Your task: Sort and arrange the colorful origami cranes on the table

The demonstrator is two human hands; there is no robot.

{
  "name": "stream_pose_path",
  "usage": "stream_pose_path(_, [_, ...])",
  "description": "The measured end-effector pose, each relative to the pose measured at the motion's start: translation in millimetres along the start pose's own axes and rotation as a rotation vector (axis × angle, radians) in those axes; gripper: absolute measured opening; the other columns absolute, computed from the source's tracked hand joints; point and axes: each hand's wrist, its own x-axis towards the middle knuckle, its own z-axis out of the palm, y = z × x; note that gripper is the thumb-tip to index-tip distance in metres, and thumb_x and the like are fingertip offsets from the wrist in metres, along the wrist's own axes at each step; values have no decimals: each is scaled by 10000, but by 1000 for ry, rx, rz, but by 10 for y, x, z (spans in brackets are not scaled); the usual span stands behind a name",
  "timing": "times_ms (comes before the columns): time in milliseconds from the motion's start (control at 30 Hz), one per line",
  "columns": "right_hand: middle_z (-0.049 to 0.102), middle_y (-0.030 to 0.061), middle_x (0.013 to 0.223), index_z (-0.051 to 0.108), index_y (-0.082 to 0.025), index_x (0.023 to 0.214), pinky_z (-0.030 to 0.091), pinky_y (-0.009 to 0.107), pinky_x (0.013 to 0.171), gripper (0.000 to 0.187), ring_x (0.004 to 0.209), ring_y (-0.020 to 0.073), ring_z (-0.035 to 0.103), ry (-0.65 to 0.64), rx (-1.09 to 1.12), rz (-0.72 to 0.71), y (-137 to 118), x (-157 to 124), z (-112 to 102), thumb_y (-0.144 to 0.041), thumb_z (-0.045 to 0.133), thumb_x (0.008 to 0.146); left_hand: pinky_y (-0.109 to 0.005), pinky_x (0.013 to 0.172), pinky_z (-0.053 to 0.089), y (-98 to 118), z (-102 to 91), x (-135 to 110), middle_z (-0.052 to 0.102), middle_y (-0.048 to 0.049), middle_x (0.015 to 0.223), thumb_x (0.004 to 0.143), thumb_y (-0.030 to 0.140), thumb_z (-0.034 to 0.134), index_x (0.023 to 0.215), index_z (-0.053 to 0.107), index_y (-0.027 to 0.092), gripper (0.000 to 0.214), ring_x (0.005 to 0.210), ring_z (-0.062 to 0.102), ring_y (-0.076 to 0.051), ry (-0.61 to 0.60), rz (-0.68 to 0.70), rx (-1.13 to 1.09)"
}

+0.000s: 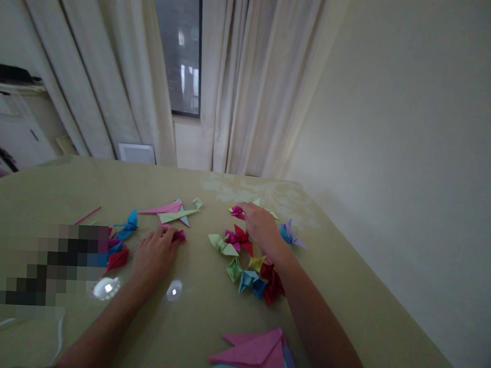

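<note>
My left hand [155, 251] rests low over the table, its fingers closed on a small magenta folded-paper flower [180, 236]. Farther right, my right hand [262, 224] has its fingertips pinched on another magenta paper flower [237, 212] at the far side of a ring of origami flowers. In that ring sit a red flower [240, 238], a pale green one [223, 245], a blue one [252, 282] and a dark red one [272, 284]. My right hand and forearm hide part of the ring. A purple-and-blue flower [291, 234] lies just beyond my right wrist.
Flat pink folded papers [254, 350] lie at the table's near edge. Pink and green folded strips [179, 216] lie beyond my left hand. Blue and red paper flowers [121, 243] sit at left, beside a blurred-out patch. A white cable [60, 333] crosses the near left corner.
</note>
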Motion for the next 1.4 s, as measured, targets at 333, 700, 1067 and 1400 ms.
stream_pose_path(333, [780, 121, 1252, 722, -211, 1284, 503, 337, 935, 306, 1126, 259, 727, -72, -13, 16, -26, -30, -25, -248, 494, 1084, -633, 1062, 386, 43, 24, -7, 752, -137, 1201, 1017, 449, 558, 1082, 769, 223, 315, 1194, 653, -397, -6, -2, -79])
stream_pose_path(700, [776, 96, 1224, 733, -169, 1260, 486, 276, 888, 233, 1019, 200, 728, -91, 251, -312, -418, -122, 126, -269, 661, 1062, -556, 1138, 328, 162, 23, -37, 813, -74, 1139, 1021, 349, 569, 1096, 715, 262, 186, 1135, 707, -316, 218, 130, -274])
stream_pose_path(1067, [779, 48, 1000, 779, -189, 1046, 452, 262, 847, 111, 926, 169, 692, -50, 322, -387, -406, -147, -78, -198, 668, 1053, -366, 825, 593, 435, -84, -116, 816, -66, 1009, 997, 595, 610, 1091, 745, 227, 404, 914, 754, -239, 312, 187, -887])
stream_pose_path(1400, [786, 38, 992, 777, -212, 1049, 490, 275, 823, 144, 907, 190, 714, 83, 288, -185, 0, -708, -865, -198, 638, 1013, -380, 875, 555, 262, 3, -70, 777, -81, 997, 1074, 322, 479, 1027, 726, 229, 268, 928, 723, -243, 310, 461, -429])
